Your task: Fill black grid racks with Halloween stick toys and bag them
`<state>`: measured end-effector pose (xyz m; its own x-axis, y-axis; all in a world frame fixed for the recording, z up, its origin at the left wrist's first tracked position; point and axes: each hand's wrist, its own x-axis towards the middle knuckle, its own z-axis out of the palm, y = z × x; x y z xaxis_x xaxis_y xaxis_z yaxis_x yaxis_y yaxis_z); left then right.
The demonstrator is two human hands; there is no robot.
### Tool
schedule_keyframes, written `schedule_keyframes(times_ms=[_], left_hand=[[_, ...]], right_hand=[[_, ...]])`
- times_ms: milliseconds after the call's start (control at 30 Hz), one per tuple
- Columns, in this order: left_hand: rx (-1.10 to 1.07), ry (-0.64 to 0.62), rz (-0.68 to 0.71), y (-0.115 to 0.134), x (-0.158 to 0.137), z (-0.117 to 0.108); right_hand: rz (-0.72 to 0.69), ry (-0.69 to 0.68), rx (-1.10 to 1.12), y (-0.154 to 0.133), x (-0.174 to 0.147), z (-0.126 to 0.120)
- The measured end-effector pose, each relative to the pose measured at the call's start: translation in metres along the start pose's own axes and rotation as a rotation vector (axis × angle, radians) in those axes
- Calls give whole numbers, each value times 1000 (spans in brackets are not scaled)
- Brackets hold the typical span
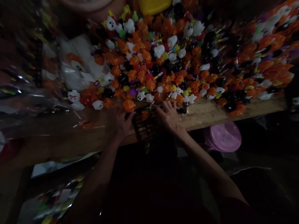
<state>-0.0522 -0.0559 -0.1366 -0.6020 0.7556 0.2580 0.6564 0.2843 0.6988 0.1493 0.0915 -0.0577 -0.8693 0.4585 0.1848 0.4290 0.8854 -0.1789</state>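
Note:
My left hand is at the front edge of the pile, its thumb and fingers closed around the bottom of a round orange pumpkin figure. Some of those fingers are lost in the dark. Between my hands lies a dark slotted rack, with a small orange figure with a green top in or on it. My right hand reaches over the rack's right side, fingers bent together against the front of the pile. What its fingertips pinch is too dark to make out. A striped stick pokes out just right of it.
A large heap of orange, white and black plastic figures covers the wooden table. Clear plastic bags lie at left. A yellow container stands behind. Below the table edge are a pink round stool or lid and a filled bag.

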Motion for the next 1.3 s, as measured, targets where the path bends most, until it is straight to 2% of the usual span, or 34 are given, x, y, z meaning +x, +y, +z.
schedule_keyframes(times_ms=[67,167,367,467,567,633,700,833,933,1067,1200,1300], left_hand=[[6,23,27,3,1,0],[-3,59,53,6,3,1],[-53,46,23,1,-4,-6],[-54,33,-30,2,-14,-15],[-49,42,-47,5,-22,-20],[-47,50,-54,6,-23,-20],[-42,57,-60,6,-22,-18],[-13,58,-52,4,-17,-12],[12,54,-30,4,-15,-10],[16,56,-6,3,-15,-11],[-17,53,-5,0,-15,-10],[-31,59,9,-2,-16,-9]], right_hand=[[-59,-43,-16,-10,11,8],[-95,-57,-10,-10,23,16],[-145,106,40,13,5,5],[-88,131,-29,24,-1,-5],[42,165,-132,33,5,-12],[128,256,-174,32,14,-17],[123,310,-183,21,27,-19],[-113,187,-155,-22,65,-10],[-116,79,-158,-43,95,7],[-61,-11,-158,-35,115,25],[-4,18,-151,-16,115,26],[30,54,-131,-15,111,22]])
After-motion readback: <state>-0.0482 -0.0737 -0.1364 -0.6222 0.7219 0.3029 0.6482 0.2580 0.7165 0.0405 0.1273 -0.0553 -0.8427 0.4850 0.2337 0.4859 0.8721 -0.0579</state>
